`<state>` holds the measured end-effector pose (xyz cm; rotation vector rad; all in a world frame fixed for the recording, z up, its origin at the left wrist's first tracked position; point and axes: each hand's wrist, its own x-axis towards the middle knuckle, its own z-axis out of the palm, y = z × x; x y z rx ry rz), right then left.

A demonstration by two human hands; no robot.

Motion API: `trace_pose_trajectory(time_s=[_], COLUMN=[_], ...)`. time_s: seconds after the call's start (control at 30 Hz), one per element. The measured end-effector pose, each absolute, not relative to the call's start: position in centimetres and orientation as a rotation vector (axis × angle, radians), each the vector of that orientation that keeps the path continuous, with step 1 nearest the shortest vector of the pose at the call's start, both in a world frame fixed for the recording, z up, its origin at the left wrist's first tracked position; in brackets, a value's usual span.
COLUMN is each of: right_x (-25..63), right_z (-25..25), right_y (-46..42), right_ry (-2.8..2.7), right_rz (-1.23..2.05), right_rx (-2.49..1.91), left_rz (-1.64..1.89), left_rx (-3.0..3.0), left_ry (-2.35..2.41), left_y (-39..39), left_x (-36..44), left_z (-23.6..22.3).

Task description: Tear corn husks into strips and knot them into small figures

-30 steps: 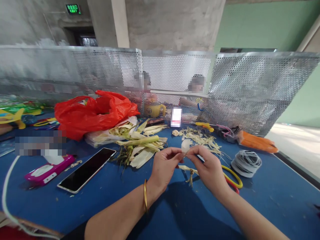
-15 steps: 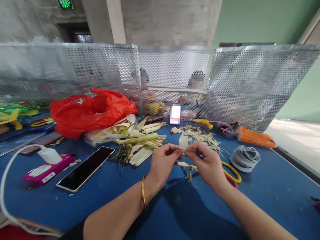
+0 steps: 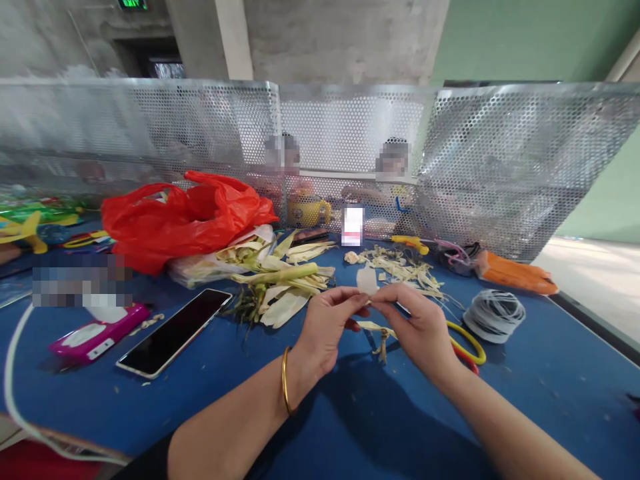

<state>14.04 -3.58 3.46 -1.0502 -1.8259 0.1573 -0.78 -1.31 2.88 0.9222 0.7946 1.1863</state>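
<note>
A small pale piece of corn husk (image 3: 367, 280) stands up between my two hands, pinched at its lower end. My left hand (image 3: 327, 325), with a gold bangle at the wrist, grips it from the left with thumb and forefinger. From the right, my right hand (image 3: 419, 325) pinches the same end, fingertips meeting the left ones. Beneath the hands lies a tied strip of dry husk (image 3: 383, 340), partly hidden. Yellow and red tool handles (image 3: 473, 341) show beside my right hand, which covers the rest.
Corn husks (image 3: 287, 287) lie in a heap near a red plastic bag (image 3: 185, 217). Husk scraps (image 3: 407, 267) are strewn ahead. A phone (image 3: 175, 333) and purple power strip (image 3: 100, 337) lie left; a wire coil (image 3: 495, 315) and orange packet (image 3: 517, 272) right. A perforated metal screen (image 3: 350, 120) stands behind.
Both hands keep their pinch on the husk piece, with only slight finger movement. The whole view has shifted a little.
</note>
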Motion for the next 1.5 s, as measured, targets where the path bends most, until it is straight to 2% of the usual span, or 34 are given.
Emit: trace_pose_trajectory(time_s=[0.2, 0.73, 0.83, 1.07, 1.17, 1.3, 1.5], right_x=[13.88, 13.85, 14.0, 14.47, 14.52, 14.3, 13.95], right_z=[3.41, 3.31, 3.48, 3.74, 3.69, 3.64, 3.68], right_y=[-3.7, -3.43, -3.45, -3.59, -3.56, -3.62, -3.8], right_ry=[-1.686, -1.626, -1.701, -2.021, -2.046, -2.005, -1.819], right_rz=[0.314, 0.38, 0.298, -0.143, -0.214, -0.139, 0.182], right_rx=[-1.106, -1.159, -1.136, -1.014, -1.006, -1.074, -1.133], left_rz=[1.282, 1.238, 1.211, 1.113, 1.071, 1.096, 1.192], left_rx=[1.135, 1.17, 1.072, 0.945, 0.9, 0.906, 1.059], left_ry=[0.841, 0.867, 0.87, 0.838, 0.821, 0.797, 0.823], left_y=[-1.28, -1.25, -1.26, -1.34, -1.39, -1.38, -1.27], left_x=[-0.71, -0.66, -0.69, -0.97, -1.01, -0.92, -0.8], left_z=[2.58, 2.54, 2.83, 3.08, 3.19, 3.18, 2.88])
